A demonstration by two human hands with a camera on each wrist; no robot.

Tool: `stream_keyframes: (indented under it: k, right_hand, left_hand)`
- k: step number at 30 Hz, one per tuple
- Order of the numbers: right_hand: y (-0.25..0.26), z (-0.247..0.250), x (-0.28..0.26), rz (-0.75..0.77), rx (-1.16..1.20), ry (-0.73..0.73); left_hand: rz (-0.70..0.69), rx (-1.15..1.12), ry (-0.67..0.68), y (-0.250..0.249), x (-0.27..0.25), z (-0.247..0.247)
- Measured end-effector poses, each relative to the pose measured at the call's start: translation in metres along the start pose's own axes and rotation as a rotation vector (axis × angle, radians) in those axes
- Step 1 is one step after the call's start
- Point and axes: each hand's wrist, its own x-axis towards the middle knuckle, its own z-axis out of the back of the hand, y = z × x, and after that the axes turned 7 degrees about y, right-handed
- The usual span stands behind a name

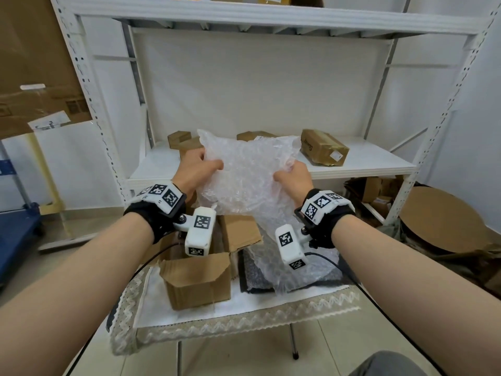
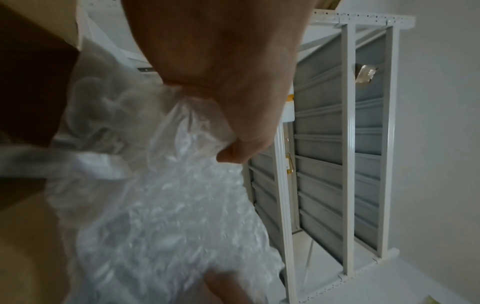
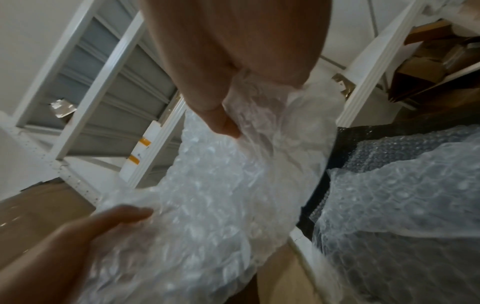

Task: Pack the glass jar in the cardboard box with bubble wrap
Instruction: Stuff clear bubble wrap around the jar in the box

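I hold a clear sheet of bubble wrap [image 1: 248, 172] up in the air above the small table. My left hand [image 1: 200, 165] pinches its left edge and my right hand [image 1: 291, 175] grips its right edge. The wrist views show the same wrap [image 2: 166, 216] [image 3: 207, 205] bunched under my left hand [image 2: 228, 144] and right hand [image 3: 223, 121]. An open cardboard box [image 1: 198, 278] with its flaps up stands on the table below my left wrist. No glass jar shows in any view.
More bubble wrap [image 1: 301, 272] lies on a dark sheet on the table [image 1: 244, 318] to the right of the box. A white metal shelf [image 1: 366, 164] behind carries several cardboard boxes. A blue cart [image 1: 16, 234] stands at left, round cardboard pieces [image 1: 439, 221] at right.
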Motion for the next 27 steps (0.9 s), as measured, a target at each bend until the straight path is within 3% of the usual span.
stream_keyframes:
  k: [6, 10, 13, 15, 18, 20, 23, 25, 27]
  right_hand:
    - [0.024, -0.022, -0.011, 0.143, 0.106, 0.100]
    - [0.045, -0.036, -0.019, 0.078, 0.253, 0.249]
    - [0.042, -0.044, -0.014, 0.090, 0.260, 0.227]
    - [0.037, -0.047, -0.009, 0.031, 0.338, 0.184]
    - [0.028, -0.050, -0.005, -0.040, 0.473, 0.219]
    - [0.027, -0.055, -0.006, -0.060, 0.616, 0.292]
    - [0.032, -0.063, -0.011, -0.075, 0.731, 0.361]
    - [0.035, -0.072, -0.009, -0.086, 0.707, 0.367]
    - [0.038, -0.077, -0.009, -0.082, 0.655, 0.381]
  left_hand:
    - [-0.100, 0.002, 0.114, -0.018, -0.005, -0.017]
    - [-0.118, -0.035, 0.309, -0.029, -0.011, -0.019]
    - [-0.064, -0.117, 0.397, -0.029, -0.010, -0.007]
    - [-0.069, -0.061, 0.378, -0.028, -0.008, 0.001]
    - [-0.153, 0.141, 0.106, -0.023, -0.004, 0.014]
    - [-0.051, 0.165, 0.084, -0.015, -0.003, 0.026]
    - [0.233, 0.034, 0.337, -0.007, -0.009, 0.040]
    - [0.278, -0.010, 0.393, -0.006, -0.014, 0.045]
    - [0.252, 0.036, 0.346, -0.002, -0.014, 0.049]
